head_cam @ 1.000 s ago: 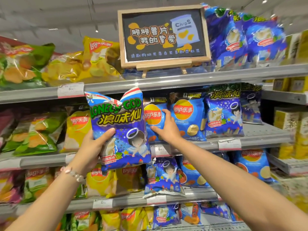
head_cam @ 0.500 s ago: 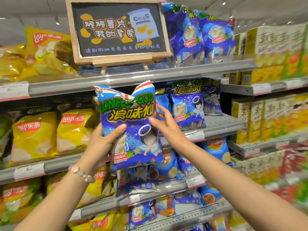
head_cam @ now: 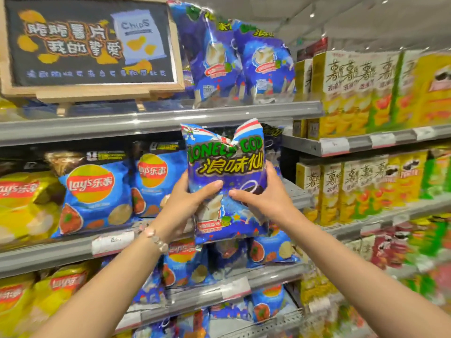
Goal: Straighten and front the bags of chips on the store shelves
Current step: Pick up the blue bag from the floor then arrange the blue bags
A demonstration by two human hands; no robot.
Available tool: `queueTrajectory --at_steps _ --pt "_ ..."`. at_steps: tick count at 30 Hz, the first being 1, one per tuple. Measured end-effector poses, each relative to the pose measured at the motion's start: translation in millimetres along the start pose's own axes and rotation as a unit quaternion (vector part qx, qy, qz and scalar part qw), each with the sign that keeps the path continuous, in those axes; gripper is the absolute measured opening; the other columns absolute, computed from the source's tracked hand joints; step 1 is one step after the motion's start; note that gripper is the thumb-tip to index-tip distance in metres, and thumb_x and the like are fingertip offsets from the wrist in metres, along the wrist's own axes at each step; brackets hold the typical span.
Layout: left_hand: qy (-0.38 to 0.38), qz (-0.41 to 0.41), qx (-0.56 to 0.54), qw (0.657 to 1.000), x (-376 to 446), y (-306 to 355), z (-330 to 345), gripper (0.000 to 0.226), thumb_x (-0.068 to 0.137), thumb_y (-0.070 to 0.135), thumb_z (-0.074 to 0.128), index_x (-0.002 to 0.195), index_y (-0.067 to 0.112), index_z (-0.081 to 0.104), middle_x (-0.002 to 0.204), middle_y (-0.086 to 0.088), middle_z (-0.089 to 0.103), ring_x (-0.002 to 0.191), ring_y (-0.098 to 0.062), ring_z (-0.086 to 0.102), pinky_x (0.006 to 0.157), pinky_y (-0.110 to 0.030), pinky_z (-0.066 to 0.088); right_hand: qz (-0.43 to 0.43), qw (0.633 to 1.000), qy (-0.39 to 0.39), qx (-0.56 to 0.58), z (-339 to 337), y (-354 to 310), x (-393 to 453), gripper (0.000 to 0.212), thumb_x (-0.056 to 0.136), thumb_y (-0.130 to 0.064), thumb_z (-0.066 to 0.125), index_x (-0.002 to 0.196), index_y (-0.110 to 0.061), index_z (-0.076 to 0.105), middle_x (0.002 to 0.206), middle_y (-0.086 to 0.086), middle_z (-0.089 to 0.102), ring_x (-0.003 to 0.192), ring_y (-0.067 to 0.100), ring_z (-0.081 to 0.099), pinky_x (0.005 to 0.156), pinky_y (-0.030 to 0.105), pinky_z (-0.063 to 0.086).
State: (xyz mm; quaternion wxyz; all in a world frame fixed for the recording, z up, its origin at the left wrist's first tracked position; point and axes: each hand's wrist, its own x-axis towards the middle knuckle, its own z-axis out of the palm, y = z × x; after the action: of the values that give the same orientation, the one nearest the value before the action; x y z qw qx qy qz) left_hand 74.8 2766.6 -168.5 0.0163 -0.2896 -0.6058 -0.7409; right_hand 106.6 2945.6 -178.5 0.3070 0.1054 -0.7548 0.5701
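The Lonely God bag [head_cam: 225, 181] sits upright between your two hands, held up in front of the middle shelf [head_cam: 73, 250], its printed front toward you. Your left hand [head_cam: 188, 206] grips its left edge, thumb across the front. Your right hand [head_cam: 266, 201] clasps the right edge, thumb lying on the front and nearly meeting the other. Blue Lay's bags [head_cam: 95, 196] stand on that shelf just to the left of it.

Bare forearms; pale bead bracelet [head_cam: 154, 237] on left wrist.
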Motion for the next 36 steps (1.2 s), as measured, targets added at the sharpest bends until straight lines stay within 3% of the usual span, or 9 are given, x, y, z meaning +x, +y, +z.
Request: queueTrajectory --at_steps 4,8,11,13,16,19,23,29,36 --pt "-0.004 0.065 0.12 0.991 27.1 -12.6 22.9 0.048 0.066 0.035 0.074 0.11 0.024 0.058 0.101 0.006 0.071 0.092 -0.01 0.064 0.079 -0.022 0.05 -0.028 0.999 0.03 0.006 -44.7 20.3 19.6 0.068 0.056 -0.029 0.088 0.112 -0.029 0.049 0.11 -0.012 0.066 0.098 -0.002 0.063 0.082 0.013 0.048" --pt "0.063 0.147 0.293 0.943 48.4 -29.0 30.1 0.049 0.067 0.042 0.078 0.108 0.028 0.055 0.1 0.006 0.059 0.094 -0.009 0.056 0.086 -0.028 0.045 -0.053 0.995 0.079 -0.004 -90.9 43.8 42.5 0.076 0.058 -0.029 0.087 0.121 -0.018 0.047 0.113 -0.007 0.064 0.102 0.001 0.061 0.087 0.014 0.046" --pt "0.093 0.27 0.51 0.811 54.7 -42.8 33.5 0.057 0.074 0.053 0.061 0.111 0.009 0.064 0.105 -0.009 0.06 0.1 -0.029 0.058 0.089 -0.043 0.043 -0.069 0.993 0.097 -0.018 -114.2 61.9 57.3 0.074 0.062 -0.023 0.088 0.121 -0.022 0.044 0.114 -0.008 0.062 0.108 0.009 0.059 0.096 0.026 0.045" --pt "0.101 0.277 0.635 0.713 56.4 -52.8 34.9 0.072 0.069 0.06 0.057 0.119 0.01 0.063 0.121 -0.017 0.057 0.117 -0.039 0.051 0.099 -0.057 0.034 -0.084 0.991 0.099 -0.024 -121.3 70.5 63.1 0.071 0.063 -0.022 0.087 0.117 -0.031 0.042 0.111 -0.019 0.059 0.106 0.003 0.058 0.092 0.017 0.043" --pt "0.062 0.161 0.725 0.667 57.6 -63.5 35.7 0.108 0.051 0.073 0.071 0.143 0.023 0.043 0.153 -0.017 0.027 0.144 -0.039 0.016 0.107 -0.068 0.009 -0.104 0.99 0.099 -0.014 -123.7 81.3 70.4 0.07 0.063 -0.019 0.086 0.112 -0.04 0.041 0.108 -0.027 0.057 0.101 -0.013 0.056 0.082 0.003 0.041" --pt "0.043 0.088 0.774 0.626 61.8 -68.5 33.0 0.129 0.045 0.081 0.069 0.148 0.035 0.007 0.16 -0.012 0.001 0.146 -0.035 -0.007 0.109 -0.066 -0.003 -0.099 0.993 0.065 -0.002 -122.4 88.8 76.6 0.078 0.065 -0.018 0.086 0.122 -0.037 0.036 0.111 -0.028 0.054 0.103 -0.019 0.052 0.081 0.0 0.04" --pt "0.045 0.072 0.79 0.607 63.5 -71.0 30.3 0.132 0.046 0.077 0.073 0.14 0.033 -0.01 0.158 -0.009 -0.008 0.144 -0.031 -0.015 0.109 -0.066 0.0 -0.089 0.996 0.006 -0.021 -117.2 96.6 84.8 0.083 0.065 -0.025 0.086 0.13 -0.027 0.035 0.114 -0.025 0.054 0.105 -0.014 0.054 0.084 0.004 0.043" --pt "0.051 0.057 0.802 0.592 65.5 -74.5 24.4 0.133 0.049 0.08 0.068 0.141 0.04 -0.02 0.152 0.0 -0.026 0.14 -0.023 -0.028 0.111 -0.062 -0.002 -0.058 0.996 -0.062 -0.032 -121.4 102.2 101.8 0.079 0.066 -0.023 0.085 0.122 -0.035 0.03 0.111 -0.027 0.051 0.096 -0.025 0.05 0.075 -0.003 0.04" --pt "0.058 0.048 0.802 0.593 67.7 -75.5 26.2 0.13 0.05 0.08 0.067 0.143 0.039 -0.015 0.158 -0.003 -0.017 0.141 -0.024 -0.026 0.112 -0.06 -0.003 -0.026 0.993 -0.108 -0.041 -122.7 102.4 118.3 0.082 0.065 -0.022 0.086 0.123 -0.032 0.029 0.111 -0.021 0.056 0.104 -0.006 0.055 0.094 0.028 0.045"
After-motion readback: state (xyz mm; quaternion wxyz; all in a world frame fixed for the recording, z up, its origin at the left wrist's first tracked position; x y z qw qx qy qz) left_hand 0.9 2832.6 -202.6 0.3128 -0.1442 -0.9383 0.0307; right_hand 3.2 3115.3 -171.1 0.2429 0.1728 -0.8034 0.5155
